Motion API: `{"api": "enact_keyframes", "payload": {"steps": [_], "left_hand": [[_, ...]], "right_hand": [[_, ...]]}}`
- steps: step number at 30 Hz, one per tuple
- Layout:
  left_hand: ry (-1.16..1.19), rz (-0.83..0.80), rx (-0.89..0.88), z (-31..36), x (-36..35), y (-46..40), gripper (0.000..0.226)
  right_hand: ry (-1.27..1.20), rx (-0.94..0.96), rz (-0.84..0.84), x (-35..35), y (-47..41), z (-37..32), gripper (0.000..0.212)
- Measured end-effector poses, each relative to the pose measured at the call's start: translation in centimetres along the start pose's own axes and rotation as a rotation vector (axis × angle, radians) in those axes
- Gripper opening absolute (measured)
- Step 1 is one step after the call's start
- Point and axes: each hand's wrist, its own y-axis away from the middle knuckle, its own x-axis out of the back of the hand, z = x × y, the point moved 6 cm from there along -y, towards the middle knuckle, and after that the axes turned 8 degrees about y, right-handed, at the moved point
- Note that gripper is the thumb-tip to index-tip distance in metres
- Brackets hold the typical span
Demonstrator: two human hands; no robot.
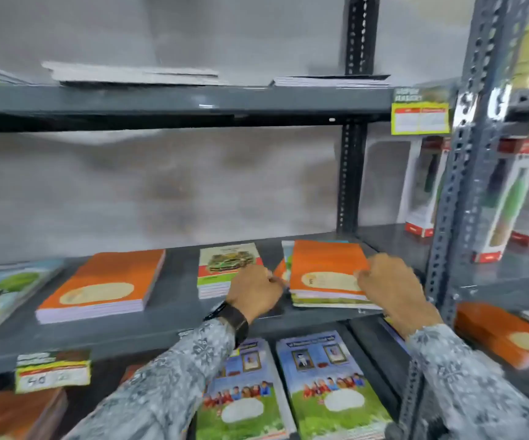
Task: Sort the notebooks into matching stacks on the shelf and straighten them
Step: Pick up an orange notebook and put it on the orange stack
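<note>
Notebooks lie in several piles on the middle shelf (174, 315). Task looks partway done. Orange stack (104, 285) on the left is square and all one cover, so likely finished. Car-cover stack (225, 268) in the middle also looks tidy. Mixed stack (326, 274) on the right is not: orange covers on top, green and blue edges poking out below and behind, layers skewed. Landscape-cover pile (6, 290) at far left runs out of view, state unclear.

Left hand (253, 293) sits at the mixed stack's left edge, fingers curled toward it; real grip or just touching, cannot tell, blur. Right hand (390, 284) rests on the stack's right front corner, fingers bent together on the top cover, apparently pinching it.

Still left: split this pile by cover, square it.

Grey metal rack, plain pale wall behind, more notebooks above and below, boxed goods (510, 198) to the right.
</note>
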Motion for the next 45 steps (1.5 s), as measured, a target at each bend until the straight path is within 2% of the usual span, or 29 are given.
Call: {"api": "enact_keyframes", "payload": {"steps": [1, 4, 7, 10, 15, 18, 21, 24, 28, 33, 35, 40, 45], "left_hand": [[0.058, -0.035, 0.045, 0.1, -1.1, -0.7, 0.041], [-0.019, -0.008, 0.104, 1.2, -2.5, -1.9, 0.048], [-0.024, -0.032, 0.199, 1.8, -3.3, -3.2, 0.047], [0.027, -0.112, 0.317, 1.8, -3.5, -3.6, 0.046], [0.272, -0.125, 0.421, 1.2, -3.2, -3.7, 0.029], [0.545, -0.142, 0.485, 1.2, -2.9, -2.7, 0.030], [0.804, -0.074, 0.476, 1.2, -1.1, -0.6, 0.026], [0.945, 0.050, 0.430, -0.3, 1.7, 2.2, 0.020], [1.008, 0.259, 0.307, -4.5, 8.1, 6.2, 0.018], [0.988, 0.499, 0.248, -12.3, 16.2, 11.2, 0.008], [0.951, 0.580, 0.267, -16.3, 19.2, 13.5, 0.009], [0.885, 0.732, 0.319, -24.9, 26.7, 18.7, 0.018], [0.786, 0.758, 0.376, -30.9, 33.5, 20.3, 0.015]], "right_hand": [[-0.018, -0.033, -0.073, -0.8, -0.5, 1.0, 0.021], [-0.089, -0.110, -0.213, -1.9, -1.0, 2.6, 0.024], [-0.169, -0.134, -0.242, -2.1, -1.6, 3.1, 0.029], [-0.120, -0.154, -0.274, -2.2, -1.5, 2.9, 0.023], [-0.152, -0.205, -0.301, -2.2, -1.4, 2.3, 0.019], [-0.266, -0.215, -0.350, -2.7, -1.5, 1.9, 0.020], [-0.444, -0.184, -0.349, -3.1, -1.3, 0.7, 0.013], [-0.755, -0.118, -0.289, -2.1, -0.1, -2.0, 0.006], [-1.066, -0.077, -0.256, -1.6, 3.1, -8.8, 0.024], [-1.230, -0.013, -0.308, -4.1, 8.4, -19.7, 0.017], [-1.246, 0.017, -0.361, -5.5, 10.7, -25.0, 0.016], [-1.197, 0.098, -0.460, -8.4, 15.7, -37.4, 0.032], [-1.165, 0.177, -0.472, -9.7, 18.7, -45.6, 0.033]]}}
